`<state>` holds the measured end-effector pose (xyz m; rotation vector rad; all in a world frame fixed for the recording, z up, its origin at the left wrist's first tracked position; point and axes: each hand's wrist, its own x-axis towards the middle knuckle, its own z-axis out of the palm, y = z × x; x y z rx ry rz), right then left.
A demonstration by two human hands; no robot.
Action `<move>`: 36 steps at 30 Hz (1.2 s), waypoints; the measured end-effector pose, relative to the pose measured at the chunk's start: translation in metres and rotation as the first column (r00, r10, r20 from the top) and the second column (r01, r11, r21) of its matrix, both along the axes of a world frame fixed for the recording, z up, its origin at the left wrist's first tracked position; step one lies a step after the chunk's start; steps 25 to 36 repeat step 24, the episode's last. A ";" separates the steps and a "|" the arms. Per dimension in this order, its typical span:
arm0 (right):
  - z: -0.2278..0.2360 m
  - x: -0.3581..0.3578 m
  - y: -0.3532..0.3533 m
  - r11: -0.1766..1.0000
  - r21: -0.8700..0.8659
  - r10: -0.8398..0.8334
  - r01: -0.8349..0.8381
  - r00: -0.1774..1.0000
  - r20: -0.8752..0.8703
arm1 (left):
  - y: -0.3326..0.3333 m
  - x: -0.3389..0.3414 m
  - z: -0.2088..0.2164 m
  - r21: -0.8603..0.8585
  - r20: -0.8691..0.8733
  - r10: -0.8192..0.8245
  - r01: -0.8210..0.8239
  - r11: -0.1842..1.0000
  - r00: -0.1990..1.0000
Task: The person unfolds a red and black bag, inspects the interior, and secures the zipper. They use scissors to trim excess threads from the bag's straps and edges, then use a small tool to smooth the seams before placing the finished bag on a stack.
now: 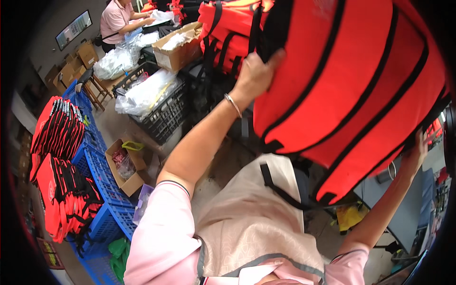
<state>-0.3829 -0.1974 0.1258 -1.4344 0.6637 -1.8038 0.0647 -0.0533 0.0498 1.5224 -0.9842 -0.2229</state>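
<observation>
Raised in front of me is a bundle of bright orange-red life vests (327, 85) with black edging and black straps. My left hand (256, 76) grips its left side, thumb up against the black edge. At the far lower right of the bundle, my right hand (417, 151) is closed around its edge, its fingertips partly hidden. A loose black strap (280, 190) hangs below, across my beige apron (256, 223). Behind the bundle, more orange-red vests (228, 38) are piled up.
On the left, stacks of folded vests (59, 190) lie by blue plastic crates (111, 190). A black crate (164, 114) holds clear plastic bags. Nearby stand an open carton (126, 166) and a stool (95, 88). A co-worker (118, 21) handles material at the back. A grey table (399, 204) is at right.
</observation>
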 end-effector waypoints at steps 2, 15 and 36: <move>-0.056 -0.013 -0.003 0.996 0.082 0.041 -0.041 0.999 -0.008 | -0.011 -0.002 -0.028 0.119 0.033 -0.048 0.043 0.992 0.998; -0.277 -0.011 0.032 0.793 0.549 -0.075 0.264 0.937 -0.342 | 0.043 0.017 -0.265 0.039 -0.651 -0.445 0.612 0.790 0.615; -0.130 -0.003 -0.009 0.921 0.274 -0.100 0.277 0.848 -0.520 | 0.019 -0.016 -0.123 -0.101 -0.690 -0.570 0.720 0.686 0.446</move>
